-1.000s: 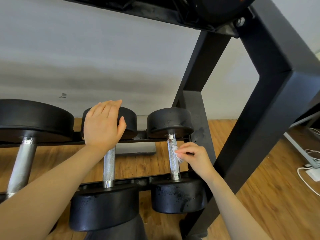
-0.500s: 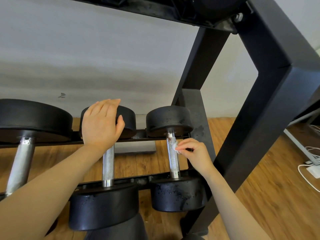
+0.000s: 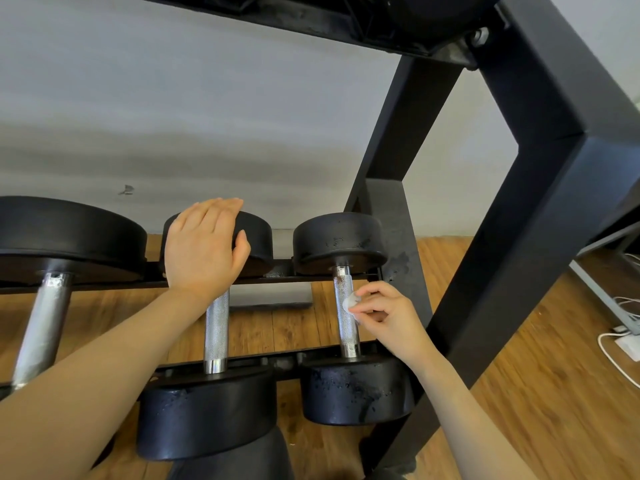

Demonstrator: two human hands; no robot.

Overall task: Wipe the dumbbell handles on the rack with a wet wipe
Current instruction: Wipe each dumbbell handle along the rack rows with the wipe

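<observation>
Nearest me, the right hand pinches a small crumpled white wet wipe between thumb and fingertips and holds it against the right side of the knurled chrome handle of the small black round-headed dumbbell at the right end. A second ago the wipe sat around the middle of that handle; since then the hand has slid it a little up the bar, toward the far head, and brown rust specks show on the steel just above it. The left hand has stayed put the whole time: it lies flat with straight fingers together on the far head of the middle black dumbbell, thumb spread to the side, gripping nothing. That dumbbell's chrome handle runs out from under the wrist. To the far left sits a larger black dumbbell with a thick dull grey handle, unchanged. All three rest across the rails of the black steel rack. Under it lies brown wooden plank floor, behind it a pale grey wall, and white cables with a power block lie on the floor at far right.
</observation>
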